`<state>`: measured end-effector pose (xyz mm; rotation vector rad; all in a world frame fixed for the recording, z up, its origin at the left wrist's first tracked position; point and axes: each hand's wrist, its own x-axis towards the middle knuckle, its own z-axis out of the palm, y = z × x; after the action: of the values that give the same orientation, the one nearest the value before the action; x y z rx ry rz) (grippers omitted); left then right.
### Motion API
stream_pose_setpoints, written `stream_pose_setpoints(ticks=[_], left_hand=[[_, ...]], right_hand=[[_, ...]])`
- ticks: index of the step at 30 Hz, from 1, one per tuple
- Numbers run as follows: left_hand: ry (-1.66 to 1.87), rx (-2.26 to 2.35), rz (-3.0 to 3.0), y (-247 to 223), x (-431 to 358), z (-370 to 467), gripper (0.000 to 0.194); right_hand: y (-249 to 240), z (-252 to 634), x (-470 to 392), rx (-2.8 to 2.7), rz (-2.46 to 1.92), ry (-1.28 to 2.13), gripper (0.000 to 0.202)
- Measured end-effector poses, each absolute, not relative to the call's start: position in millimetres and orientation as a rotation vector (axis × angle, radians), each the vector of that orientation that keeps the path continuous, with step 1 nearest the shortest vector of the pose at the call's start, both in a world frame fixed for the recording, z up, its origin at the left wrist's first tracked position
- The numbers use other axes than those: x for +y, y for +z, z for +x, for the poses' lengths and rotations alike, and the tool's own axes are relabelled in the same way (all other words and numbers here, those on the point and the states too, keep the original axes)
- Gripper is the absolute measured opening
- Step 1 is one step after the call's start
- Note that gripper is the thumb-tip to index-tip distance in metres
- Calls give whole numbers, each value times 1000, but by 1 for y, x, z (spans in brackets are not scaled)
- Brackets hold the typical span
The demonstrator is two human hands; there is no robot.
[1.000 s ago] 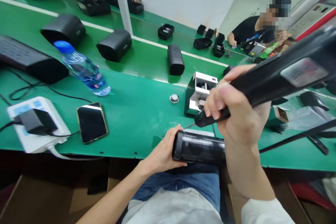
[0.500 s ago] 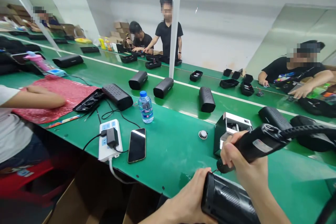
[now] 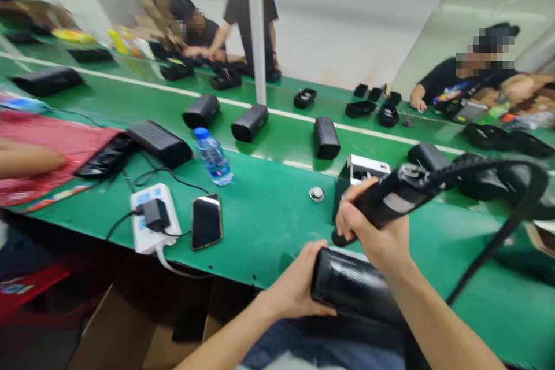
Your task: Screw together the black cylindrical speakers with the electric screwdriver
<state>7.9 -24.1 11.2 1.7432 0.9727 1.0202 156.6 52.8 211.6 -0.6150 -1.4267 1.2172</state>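
Observation:
My left hand grips the left end of a black speaker housing with a perforated grille. The housing lies low over my lap at the table's front edge. Wrapped around a black corded electric screwdriver, my right hand keeps it tilted above the housing. The screwdriver's nose points down and left, near the housing's upper left edge; in the blur I cannot tell whether its tip touches. Just behind it stands a small black-and-white box with an open top, and a round metal part lies beside that.
A water bottle, phone and power strip occupy the table to the left. More speakers line the green belt behind. The screwdriver's cable loops on the right. Co-workers sit and stand across; another person's arm rests at far left.
The view has swung right and down, so things sit further left and higher. Both hands keep their holds on the housing and screwdriver. More of the screwdriver's cable shows.

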Motion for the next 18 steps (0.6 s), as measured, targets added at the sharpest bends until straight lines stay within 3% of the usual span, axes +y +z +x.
stream_pose_setpoints(ticks=[7,14,18], left_hand=[[868,1101,1815,22,-25,3,114],[790,1100,1823,30,-27,1,106],[798,1097,1784,33,-26,1,106]], right_hand=[[263,215,73,-1226,-649,837,25],[187,246,105,-1138,-786,922,23],[175,244,109,-1111,-766,986,21]])
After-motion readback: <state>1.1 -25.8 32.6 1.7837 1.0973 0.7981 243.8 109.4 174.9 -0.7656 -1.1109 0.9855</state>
